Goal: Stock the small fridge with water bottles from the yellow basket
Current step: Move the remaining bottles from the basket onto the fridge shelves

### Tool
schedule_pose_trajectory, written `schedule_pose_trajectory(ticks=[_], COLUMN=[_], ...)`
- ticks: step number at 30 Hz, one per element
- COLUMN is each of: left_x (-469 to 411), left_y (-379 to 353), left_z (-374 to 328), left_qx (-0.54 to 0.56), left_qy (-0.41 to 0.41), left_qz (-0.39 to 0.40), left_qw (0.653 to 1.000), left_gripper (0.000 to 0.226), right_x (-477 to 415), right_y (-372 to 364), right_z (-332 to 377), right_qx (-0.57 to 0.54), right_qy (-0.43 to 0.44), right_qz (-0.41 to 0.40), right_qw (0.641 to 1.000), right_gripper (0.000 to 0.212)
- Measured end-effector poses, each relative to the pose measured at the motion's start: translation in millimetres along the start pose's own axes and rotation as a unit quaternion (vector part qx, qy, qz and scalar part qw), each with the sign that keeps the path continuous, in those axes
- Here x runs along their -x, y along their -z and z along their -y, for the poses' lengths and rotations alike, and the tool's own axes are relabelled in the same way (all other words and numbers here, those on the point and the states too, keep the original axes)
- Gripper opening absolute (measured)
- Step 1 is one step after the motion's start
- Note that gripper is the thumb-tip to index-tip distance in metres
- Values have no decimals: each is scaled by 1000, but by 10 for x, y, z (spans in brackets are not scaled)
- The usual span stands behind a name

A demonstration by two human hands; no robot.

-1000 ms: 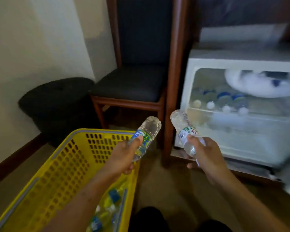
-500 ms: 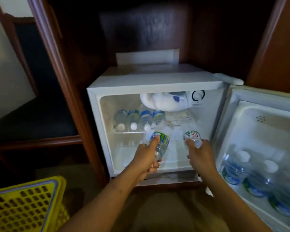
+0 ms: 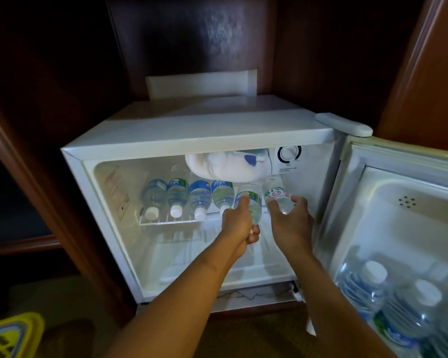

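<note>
The small white fridge (image 3: 192, 136) stands open inside a dark wooden cabinet. Several water bottles (image 3: 177, 196) lie side by side on its wire shelf (image 3: 166, 223), caps toward me. My left hand (image 3: 239, 227) grips a water bottle with a green and blue label (image 3: 251, 200), held at the shelf's right part, base pointing inward. My right hand (image 3: 291, 220) grips a second bottle with a white and green label (image 3: 277, 195) just to the right of it. A corner of the yellow basket (image 3: 11, 337) shows at the bottom left.
The fridge door (image 3: 409, 228) hangs open on the right, with larger bottles (image 3: 388, 306) in its lower rack. A frosted white freezer box (image 3: 225, 167) sits above the shelf, beside a temperature dial (image 3: 289, 153). The cabinet's wooden frame (image 3: 36, 182) borders the left.
My view swung from the basket to the fridge. Both hands carried their bottles up from the fridge's lower part to the wire shelf, beside the row lying there.
</note>
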State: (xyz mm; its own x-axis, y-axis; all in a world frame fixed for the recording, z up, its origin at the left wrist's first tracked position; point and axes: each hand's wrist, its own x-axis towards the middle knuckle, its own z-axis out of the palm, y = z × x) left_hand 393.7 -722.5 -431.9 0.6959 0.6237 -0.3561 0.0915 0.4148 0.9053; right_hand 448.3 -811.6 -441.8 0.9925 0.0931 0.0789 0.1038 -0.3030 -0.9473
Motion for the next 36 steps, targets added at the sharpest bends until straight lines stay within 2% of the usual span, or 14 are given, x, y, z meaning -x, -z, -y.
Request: schedule_pose_trajectory(ticks=[4, 6, 10, 13, 15, 18, 24, 26, 30, 36], left_x=[-127, -138, 66, 237, 240, 188, 0, -30, -164, -381], left_y=[-220, -255, -44, 42, 18, -9, -85, -130, -112, -85], left_z=[-64, -55, 10, 80, 138, 218, 332, 349, 277, 229], left_qx=[57, 55, -43, -29, -11, -60, -133, -143, -89, -140], left_qy=[2, 3, 18, -37, -95, -179, -234, -241, -219, -224], left_qz=[-41, -34, 26, 67, 44, -1, -49, -49, -58, -33], left_qw=[998, 998, 999, 997, 994, 982, 962, 959, 970, 964], left_gripper=[54, 58, 53, 40, 35, 27, 12, 11, 11, 10], right_x=[-132, -210, -165, -21, 18, 3, -102, -159, -253, -387], right_y=[-134, -161, -147, -149, -161, -160, -240, -252, -334, -454], right_z=[43, 45, -74, -239, -305, -311, -215, -181, -185, -199], right_qx=[-12, -22, -44, -76, -91, -85, -91, -92, -81, -43], right_qy=[7, 11, 5, 27, 44, 58, 58, 49, 47, 31], right_qz=[11, 10, 26, 24, 34, 33, 50, 48, 65, 71], right_qw=[1000, 1000, 999, 996, 994, 994, 993, 993, 993, 996], right_gripper=[44, 41, 51, 52, 50, 44, 42, 41, 48, 51])
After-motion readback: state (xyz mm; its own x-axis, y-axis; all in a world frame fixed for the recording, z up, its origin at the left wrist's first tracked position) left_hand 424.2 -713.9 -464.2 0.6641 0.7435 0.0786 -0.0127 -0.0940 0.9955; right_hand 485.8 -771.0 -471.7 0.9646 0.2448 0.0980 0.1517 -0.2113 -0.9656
